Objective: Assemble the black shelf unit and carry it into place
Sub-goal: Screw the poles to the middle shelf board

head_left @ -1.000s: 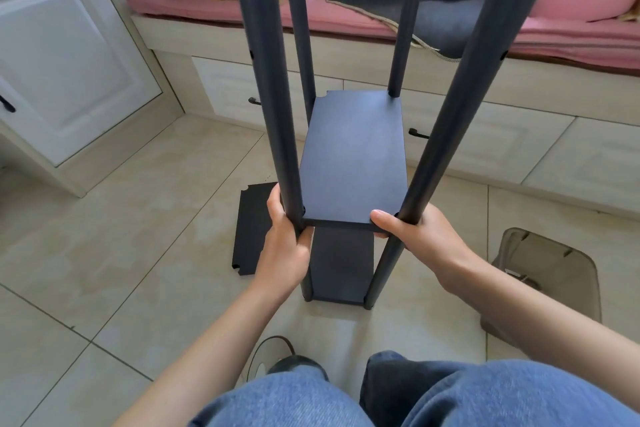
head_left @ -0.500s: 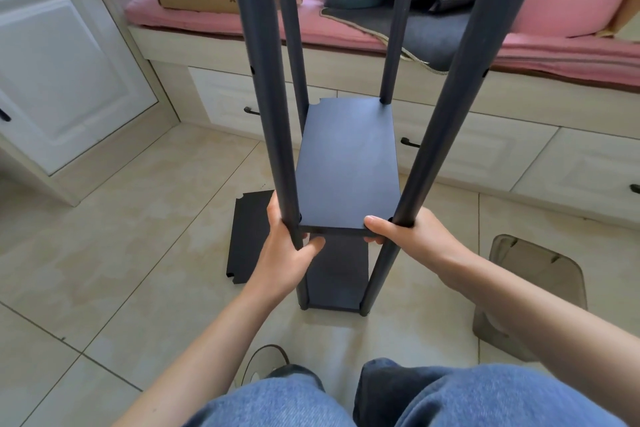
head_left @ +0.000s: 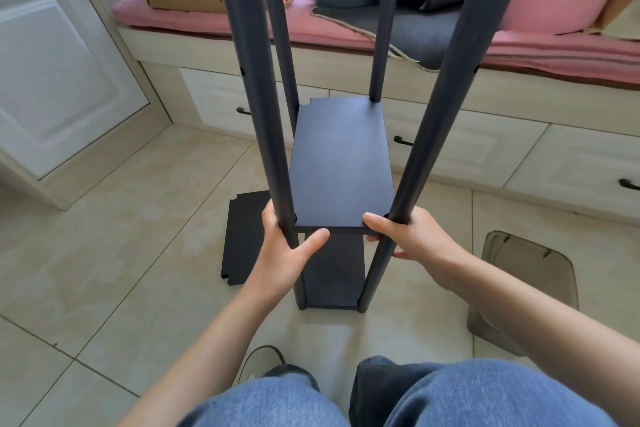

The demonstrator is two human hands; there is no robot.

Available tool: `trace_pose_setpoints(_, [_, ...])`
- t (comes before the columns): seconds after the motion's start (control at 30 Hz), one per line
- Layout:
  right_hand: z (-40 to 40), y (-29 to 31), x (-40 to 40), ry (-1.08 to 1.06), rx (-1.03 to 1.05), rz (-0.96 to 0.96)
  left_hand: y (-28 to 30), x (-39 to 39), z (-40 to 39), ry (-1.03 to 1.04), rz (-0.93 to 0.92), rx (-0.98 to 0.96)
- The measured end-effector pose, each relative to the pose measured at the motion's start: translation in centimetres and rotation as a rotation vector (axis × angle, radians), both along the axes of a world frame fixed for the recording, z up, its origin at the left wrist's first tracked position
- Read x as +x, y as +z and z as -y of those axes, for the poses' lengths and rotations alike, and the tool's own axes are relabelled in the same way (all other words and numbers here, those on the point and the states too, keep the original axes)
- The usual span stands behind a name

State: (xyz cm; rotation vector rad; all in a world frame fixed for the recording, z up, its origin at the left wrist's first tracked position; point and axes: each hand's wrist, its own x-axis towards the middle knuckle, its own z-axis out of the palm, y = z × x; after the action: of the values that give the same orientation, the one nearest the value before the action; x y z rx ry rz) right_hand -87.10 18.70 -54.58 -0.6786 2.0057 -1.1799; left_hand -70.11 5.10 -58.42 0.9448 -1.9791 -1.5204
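Shelf unit (head_left: 341,166) stands upright on the floor (head_left: 121,253) w/ 4 poles up, bottom board at floor level, 2nd board (head_left: 341,166) seated partway up. Left hand (head_left: 285,250) wrapped round near-left pole (head_left: 258,107) at the board's corner, thumb under the edge; right hand (head_left: 408,236) grips near-right pole (head_left: 450,107) the same way, thumb on top of the board. Step looks like levelling/seating the 2nd board. Far-left notch looks not fully home, so next probably needs that corner lined up. Spare board (head_left: 242,239) flat on floor just left of the unit, prob next on. Bench (head_left: 571,55) behind.
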Motion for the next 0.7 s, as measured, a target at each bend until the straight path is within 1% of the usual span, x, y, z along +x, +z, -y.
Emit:
trace_pose_setpoints(0.2, [-0.1,0.2,0.7,0.057,-0.031,0.009,0.6,-0.2,1.1,0.055,0.069,0.045])
trace_pose_setpoints(0.37, [0.0,0.5,1.5,0.061,-0.06,0.019,1.5,-0.2,2.0,0.028,0.117,0.095])
trace_pose_setpoints(0.43, [0.2,0.7,1.7,0.053,-0.064,0.022,1.6,-0.3,1.2,0.097,0.106,0.105])
trace_pose_setpoints(0.5, [0.4,0.9,2.0,0.034,-0.072,0.037,1.7,-0.3,-0.4,0.225,0.084,0.121])
trace_pose_setpoints(0.57, [0.5,1.0,2.3,0.022,-0.074,0.067,2.0,-0.1,-2.0,0.304,0.093,0.117])
trace_pose_setpoints(0.7, [0.3,1.1,2.7,0.071,-0.047,0.143,2.8,0.7,-3.1,0.316,0.125,0.141])
